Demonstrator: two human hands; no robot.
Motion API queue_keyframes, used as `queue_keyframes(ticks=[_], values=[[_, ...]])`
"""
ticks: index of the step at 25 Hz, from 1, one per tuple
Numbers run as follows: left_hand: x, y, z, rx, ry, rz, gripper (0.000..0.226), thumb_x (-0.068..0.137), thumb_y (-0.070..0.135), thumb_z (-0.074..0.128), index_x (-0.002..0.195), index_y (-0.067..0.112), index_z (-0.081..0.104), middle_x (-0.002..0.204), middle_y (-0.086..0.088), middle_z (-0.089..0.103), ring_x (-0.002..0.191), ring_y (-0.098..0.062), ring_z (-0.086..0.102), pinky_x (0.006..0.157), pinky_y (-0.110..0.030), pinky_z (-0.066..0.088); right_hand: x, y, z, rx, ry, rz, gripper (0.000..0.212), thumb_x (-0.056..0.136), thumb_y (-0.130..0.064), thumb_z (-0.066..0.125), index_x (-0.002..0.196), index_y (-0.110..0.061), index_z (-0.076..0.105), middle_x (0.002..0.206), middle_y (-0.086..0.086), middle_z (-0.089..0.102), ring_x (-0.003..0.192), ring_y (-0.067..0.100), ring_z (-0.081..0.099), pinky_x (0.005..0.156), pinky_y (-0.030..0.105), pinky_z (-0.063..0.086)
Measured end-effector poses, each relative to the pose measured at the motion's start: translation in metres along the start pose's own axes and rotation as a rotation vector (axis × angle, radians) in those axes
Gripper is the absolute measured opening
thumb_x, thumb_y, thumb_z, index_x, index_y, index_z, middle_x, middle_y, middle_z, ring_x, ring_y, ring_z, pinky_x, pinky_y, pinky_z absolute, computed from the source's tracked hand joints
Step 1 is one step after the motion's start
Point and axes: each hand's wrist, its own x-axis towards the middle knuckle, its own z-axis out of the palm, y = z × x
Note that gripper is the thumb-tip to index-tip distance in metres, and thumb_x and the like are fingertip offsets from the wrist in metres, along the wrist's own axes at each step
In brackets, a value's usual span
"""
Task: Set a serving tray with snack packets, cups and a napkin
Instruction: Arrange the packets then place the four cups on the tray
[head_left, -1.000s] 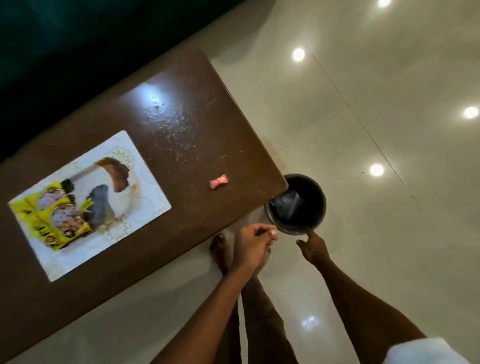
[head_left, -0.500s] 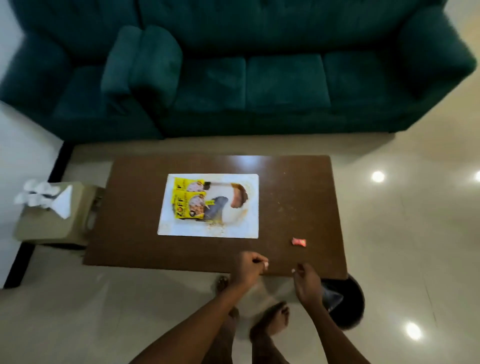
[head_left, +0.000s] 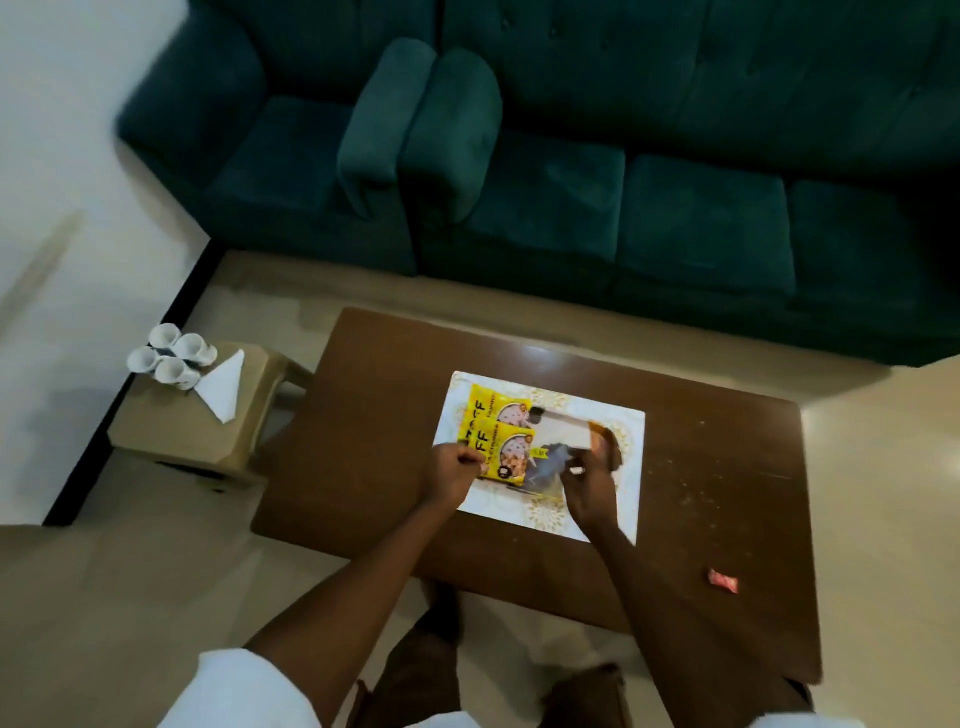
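Cups (head_left: 171, 355), 4 of them and white, stood clustered at the far left corner of a small beige stool (head_left: 176, 441), with a folded white napkin (head_left: 222, 387) lying just beside them on the same top. To the right of the stool sat a brown coffee table (head_left: 722, 467), and on it lay a white serving tray (head_left: 626, 467) with a gold pattern. 2 yellow snack packets (head_left: 501, 434) rested on the left part of the tray, one beyond the other, with a dark packet (head_left: 550, 465) against their right side. The left hand (head_left: 453, 473) was curled, its fingers pinching the near-left edge of the nearer yellow packet. The right hand (head_left: 589, 483) hovered over the tray beside the dark packet, fingers bent toward it; whether it gripped anything could not be told through the blur. Farther right, near the table's front edge, lay a small red wrapper (head_left: 723, 580), well apart from the tray. Behind the table stood a dark green sofa (head_left: 675, 182).
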Motion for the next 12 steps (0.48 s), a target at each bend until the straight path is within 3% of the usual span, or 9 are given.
queue_keyframes(ticks=[6,9,12], values=[[0.099,-0.036,-0.011,-0.102,0.013,-0.146,0.031,0.088,-0.008,0.072,0.118,-0.013,0.069,0.113,-0.029,0.073,0.113,-0.042,0.069,0.094,-0.042,0.054,0.083,-0.019,0.083,0.171,0.026,0.245,0.057,0.097,-0.013,0.072,0.146,0.003,0.049,0.134,0.024,0.064,0.123,0.039,0.063,0.103,0.048,0.052],[0.136,-0.055,0.018,-0.11,-0.046,-0.203,0.044,0.088,-0.001,0.075,0.129,-0.01,0.062,0.12,-0.025,0.068,0.12,-0.04,0.065,0.1,-0.047,0.054,0.115,0.005,0.109,0.166,0.003,0.358,0.073,0.094,-0.02,0.076,0.153,0.001,0.04,0.147,0.021,0.054,0.133,0.037,0.055,0.11,0.047,0.047],[0.157,-0.075,0.047,-0.078,-0.03,-0.226,0.048,0.092,0.013,0.075,0.134,-0.002,0.058,0.128,-0.02,0.067,0.12,-0.035,0.065,0.099,-0.046,0.054,0.133,0.039,0.124,0.201,-0.022,0.433,0.068,0.094,-0.02,0.075,0.15,0.002,0.042,0.145,0.019,0.055,0.132,0.037,0.056,0.109,0.047,0.049]])
